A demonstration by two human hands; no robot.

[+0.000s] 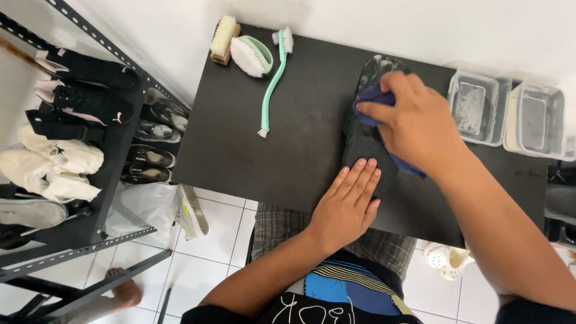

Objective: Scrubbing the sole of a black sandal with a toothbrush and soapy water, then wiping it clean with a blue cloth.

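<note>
Dark insole (367, 144) flat on the black worktop (270, 138), long and rounded at the far tip, matte, flecked with pale suds near that tip. Left hand (347, 207) pressed flat on the near end of the insole, fingers (360, 174) straight and close together, splayed open, gripping nothing, only pinning it down. Right hand (420, 123) over the middle of the insole, fingers (384, 111) curled tight around a dark blue cloth (375, 99), bunched and soft, pushed against the insole surface; a corner of the cloth trailing out under the wrist, on the near right of the insole.

One insole, one cloth. Three brushes at the far left of the insole, along the worktop's back edge: a wooden block brush (224, 39) with pale bristles, an oval mint-green scrub brush (252, 56) with white bristles, and a long thin mint-handled brush (274, 81) with white tufts at both ends. Two clear plastic tubs (507, 111) just right of the insole, rectangular, set side by side, the nearer one beaded with droplets.

Well left of the insole, a black perforated metal rack (114, 156) holding several pairs of shoes, black and white. Below the worktop, white tiled floor (210, 240).
</note>
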